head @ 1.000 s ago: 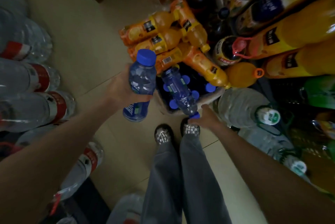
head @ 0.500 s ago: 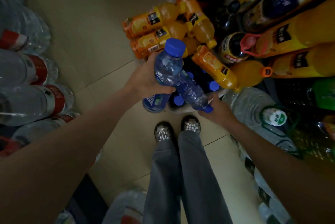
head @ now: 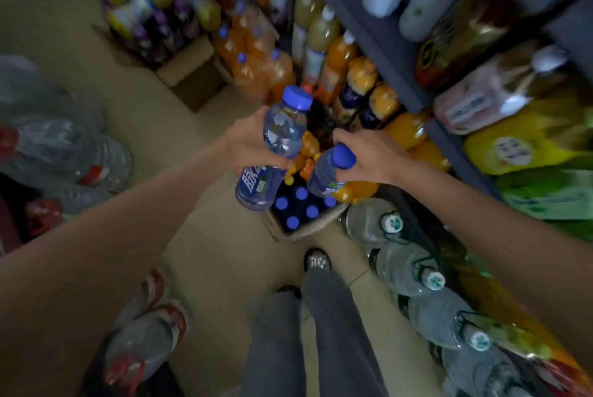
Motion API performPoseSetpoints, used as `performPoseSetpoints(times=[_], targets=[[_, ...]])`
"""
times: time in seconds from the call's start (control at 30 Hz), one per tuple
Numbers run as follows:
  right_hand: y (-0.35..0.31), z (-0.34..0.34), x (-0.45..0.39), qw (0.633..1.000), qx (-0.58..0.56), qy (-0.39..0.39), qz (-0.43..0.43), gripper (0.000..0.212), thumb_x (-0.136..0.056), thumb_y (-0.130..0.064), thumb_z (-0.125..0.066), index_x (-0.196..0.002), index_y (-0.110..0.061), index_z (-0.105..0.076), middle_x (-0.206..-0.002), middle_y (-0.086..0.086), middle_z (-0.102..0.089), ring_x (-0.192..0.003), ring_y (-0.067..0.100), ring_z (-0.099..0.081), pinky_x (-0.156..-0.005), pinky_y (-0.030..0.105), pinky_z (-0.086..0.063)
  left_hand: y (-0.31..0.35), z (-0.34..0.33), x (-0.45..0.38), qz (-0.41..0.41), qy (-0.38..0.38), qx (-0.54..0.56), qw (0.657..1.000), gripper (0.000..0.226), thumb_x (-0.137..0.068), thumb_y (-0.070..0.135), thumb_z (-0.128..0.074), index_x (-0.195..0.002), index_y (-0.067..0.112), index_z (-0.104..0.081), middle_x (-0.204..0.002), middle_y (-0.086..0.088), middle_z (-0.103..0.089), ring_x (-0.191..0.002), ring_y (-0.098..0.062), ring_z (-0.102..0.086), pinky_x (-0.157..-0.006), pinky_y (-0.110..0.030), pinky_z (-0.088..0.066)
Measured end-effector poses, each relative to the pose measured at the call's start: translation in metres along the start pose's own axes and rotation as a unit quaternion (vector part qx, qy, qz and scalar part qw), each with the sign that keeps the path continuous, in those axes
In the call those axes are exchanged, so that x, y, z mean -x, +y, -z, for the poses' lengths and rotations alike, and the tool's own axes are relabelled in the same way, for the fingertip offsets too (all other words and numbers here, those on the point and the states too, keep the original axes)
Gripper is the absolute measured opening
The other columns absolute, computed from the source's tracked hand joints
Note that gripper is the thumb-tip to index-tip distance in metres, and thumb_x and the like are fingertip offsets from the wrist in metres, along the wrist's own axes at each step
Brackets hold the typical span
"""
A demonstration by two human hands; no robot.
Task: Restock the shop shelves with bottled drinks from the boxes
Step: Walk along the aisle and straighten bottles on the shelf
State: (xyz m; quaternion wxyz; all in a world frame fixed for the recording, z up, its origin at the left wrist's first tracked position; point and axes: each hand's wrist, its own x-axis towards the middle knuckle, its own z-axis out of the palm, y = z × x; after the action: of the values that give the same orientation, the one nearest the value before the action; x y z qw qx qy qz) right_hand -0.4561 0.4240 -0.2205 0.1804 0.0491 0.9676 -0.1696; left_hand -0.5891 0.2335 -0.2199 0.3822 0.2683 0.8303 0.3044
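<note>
My left hand [head: 248,143] grips a clear bottle with a blue cap and blue label [head: 276,146] round its middle, held upright above the floor. My right hand [head: 369,154] holds a second blue-capped bottle [head: 327,173] near its neck, just right of the first. Below both, an open cardboard box [head: 308,228] on the floor shows several blue caps [head: 301,193] of more such bottles. The dark shelf unit [head: 378,43] rises at the right, stocked with orange juice bottles [head: 359,75] and other drinks.
Large water bottles with red labels [head: 80,152] lie on the floor at left, and green-capped water jugs [head: 404,268] line the right. Another open box of bottles [head: 189,69] stands further back. My legs and shoes [head: 316,260] are at bottom centre.
My right hand has lifted the second bottle out of the box. The view has tilted upward, bringing the shelves into sight. The left hand keeps its bottle.
</note>
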Motion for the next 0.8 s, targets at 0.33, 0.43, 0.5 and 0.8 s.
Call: performPoseSetpoints(times=[0.33, 0.43, 0.5, 0.8], targets=[[-0.075, 0.27, 0.303, 0.928, -0.005, 0.341, -0.15, 0.041, -0.066, -0.041, -0.071, -0.094, -0.015, -0.056, -0.081, 0.007, -0.063, -0.079, 0.03, -0.059, -0.069, 0.035, -0.042, 0.285, 0.037, 0.131, -0.283, -0.135, -0.105, 0.944, 0.083, -0.043, 0.041, -0.09, -0.113, 0.014, -0.055, -0.105, 0.01, -0.068, -0.101, -0.008, -0.062, -0.096, -0.023, -0.046], [-0.087, 0.306, 0.413, 0.825, -0.076, 0.5, -0.253, 0.034, -0.069, -0.035, -0.076, -0.086, -0.011, -0.058, -0.074, 0.003, -0.057, -0.069, 0.019, -0.049, -0.059, 0.024, -0.033, 0.375, 0.014, 0.186, -0.385, -0.148, -0.15, 0.899, 0.078, -0.05, 0.033, -0.089, -0.115, 0.024, -0.047, -0.108, 0.015, -0.06, -0.102, -0.003, -0.056, -0.087, -0.008, -0.042], [-0.092, 0.314, 0.481, 0.742, -0.1, 0.592, -0.3, 0.032, -0.072, -0.032, -0.076, -0.081, -0.005, -0.061, -0.072, 0.01, -0.06, -0.067, 0.015, -0.046, -0.059, 0.025, -0.034, 0.424, -0.013, 0.222, -0.444, -0.152, -0.178, 0.865, 0.093, -0.037, 0.058, -0.077, -0.118, 0.029, -0.04, -0.114, 0.013, -0.057, -0.105, -0.005, -0.055, -0.086, -0.016, -0.043], [-0.084, 0.253, 0.74, 0.614, 0.08, 0.647, -0.444, 0.039, -0.073, -0.04, -0.072, -0.084, -0.004, -0.061, -0.075, 0.012, -0.061, -0.073, 0.031, -0.056, -0.064, 0.037, -0.039, 0.551, -0.213, 0.356, -0.558, -0.144, -0.11, 0.81, 0.08, -0.041, 0.048, -0.083, -0.109, 0.026, -0.047, -0.104, 0.011, -0.064, -0.097, -0.01, -0.062, -0.085, -0.03, -0.05]])
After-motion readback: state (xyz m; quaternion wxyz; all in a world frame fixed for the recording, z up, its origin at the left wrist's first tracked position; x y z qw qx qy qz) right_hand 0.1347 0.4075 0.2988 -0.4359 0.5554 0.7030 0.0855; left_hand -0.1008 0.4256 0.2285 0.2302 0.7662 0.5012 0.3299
